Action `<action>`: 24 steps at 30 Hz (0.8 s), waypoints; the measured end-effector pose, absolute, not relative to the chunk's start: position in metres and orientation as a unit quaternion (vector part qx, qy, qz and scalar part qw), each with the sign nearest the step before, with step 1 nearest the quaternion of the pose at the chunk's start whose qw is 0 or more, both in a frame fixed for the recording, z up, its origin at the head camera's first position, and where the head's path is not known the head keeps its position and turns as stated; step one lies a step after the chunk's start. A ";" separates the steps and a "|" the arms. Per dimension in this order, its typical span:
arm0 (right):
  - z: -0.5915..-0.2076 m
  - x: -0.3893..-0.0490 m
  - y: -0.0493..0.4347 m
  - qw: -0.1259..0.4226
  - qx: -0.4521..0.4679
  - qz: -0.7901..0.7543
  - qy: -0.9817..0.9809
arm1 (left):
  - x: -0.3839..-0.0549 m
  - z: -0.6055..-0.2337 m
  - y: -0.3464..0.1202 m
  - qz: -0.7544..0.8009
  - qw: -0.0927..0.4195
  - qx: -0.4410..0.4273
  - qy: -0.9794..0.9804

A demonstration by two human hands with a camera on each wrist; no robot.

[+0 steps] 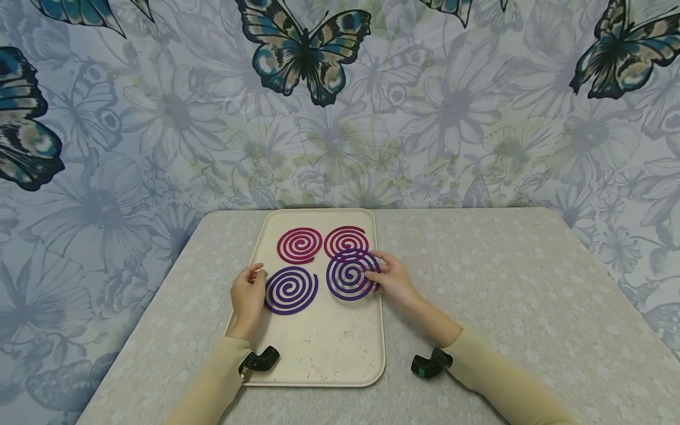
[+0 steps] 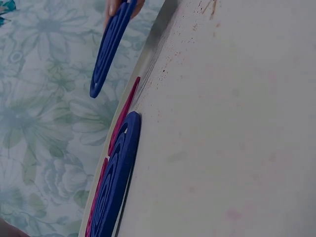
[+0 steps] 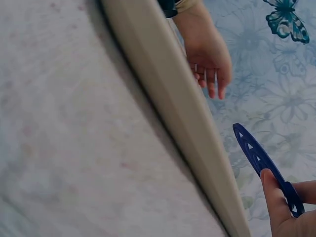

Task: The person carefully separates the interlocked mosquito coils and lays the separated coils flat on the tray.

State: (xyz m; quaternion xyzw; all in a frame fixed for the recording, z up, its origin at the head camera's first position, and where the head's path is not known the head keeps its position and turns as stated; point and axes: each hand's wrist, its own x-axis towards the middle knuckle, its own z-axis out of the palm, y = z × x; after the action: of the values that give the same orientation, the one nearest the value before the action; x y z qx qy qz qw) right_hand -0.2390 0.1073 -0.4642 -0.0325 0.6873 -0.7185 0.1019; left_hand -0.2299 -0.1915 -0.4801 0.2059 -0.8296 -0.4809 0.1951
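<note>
My right hand (image 1: 390, 276) pinches a purple mosquito coil (image 1: 340, 289), a flat spiral, between thumb and fingers. That coil is raised above the tray and covers the near part of a pink coil (image 1: 345, 230). In the right wrist view, the thumb (image 3: 272, 197) presses one face of the held coil (image 3: 256, 157), with fingers behind it. My left hand (image 1: 248, 298) hovers at the tray's left edge, beside a second purple coil (image 1: 291, 304) lying flat. Its fingers hang loosely with nothing in them, as the right wrist view shows. Another pink coil (image 1: 300, 231) lies farther back.
The cream tray (image 1: 319, 360) has a raised rim and small dark specks on its near half. It stands on a table with a pale patterned cover (image 1: 489, 283). A wall with butterflies and flowers (image 1: 340, 141) rises behind. Both wrists carry black devices (image 1: 262, 359).
</note>
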 end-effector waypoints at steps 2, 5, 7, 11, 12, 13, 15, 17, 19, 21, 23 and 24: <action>-0.468 -0.238 0.105 0.112 -0.030 -0.720 0.685 | -0.229 -0.480 -0.191 -0.489 0.198 0.201 -0.825; -0.472 -0.237 0.103 0.126 -0.033 -0.718 0.684 | -0.229 -0.481 -0.191 -0.498 0.205 0.194 -0.820; -0.474 -0.236 0.102 0.132 -0.033 -0.716 0.685 | -0.229 -0.482 -0.191 -0.505 0.211 0.190 -0.815; -0.474 -0.236 0.101 0.130 -0.042 -0.713 0.687 | -0.230 -0.483 -0.191 -0.518 0.219 0.180 -0.807; -0.474 -0.236 0.101 0.130 -0.043 -0.711 0.690 | -0.231 -0.483 -0.191 -0.520 0.220 0.177 -0.806; -0.474 -0.236 0.100 0.129 -0.044 -0.708 0.692 | -0.231 -0.483 -0.191 -0.521 0.221 0.176 -0.805; -0.474 -0.237 0.101 0.127 -0.045 -0.701 0.700 | -0.232 -0.484 -0.190 -0.525 0.223 0.173 -0.803; -0.473 -0.236 0.101 0.116 -0.041 -0.687 0.716 | -0.233 -0.485 -0.190 -0.528 0.224 0.172 -0.801; -0.470 -0.235 0.102 0.101 -0.032 -0.677 0.728 | -0.233 -0.485 -0.190 -0.533 0.225 0.171 -0.797; -0.467 -0.234 0.103 0.082 -0.029 -0.665 0.742 | -0.233 -0.484 -0.189 -0.535 0.224 0.169 -0.797; -0.463 -0.234 0.104 0.067 -0.025 -0.655 0.752 | -0.233 -0.483 -0.189 -0.537 0.222 0.169 -0.796; -0.460 -0.234 0.105 0.061 -0.027 -0.650 0.757 | -0.233 -0.482 -0.188 -0.538 0.221 0.171 -0.795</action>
State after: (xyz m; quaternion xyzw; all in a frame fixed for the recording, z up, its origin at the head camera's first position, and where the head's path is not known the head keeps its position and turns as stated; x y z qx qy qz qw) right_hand -0.2339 0.1049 -0.4605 -0.0270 0.7574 -0.6496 0.0610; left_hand -0.2332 -0.1884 -0.4818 0.1705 -0.7954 -0.5381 0.2207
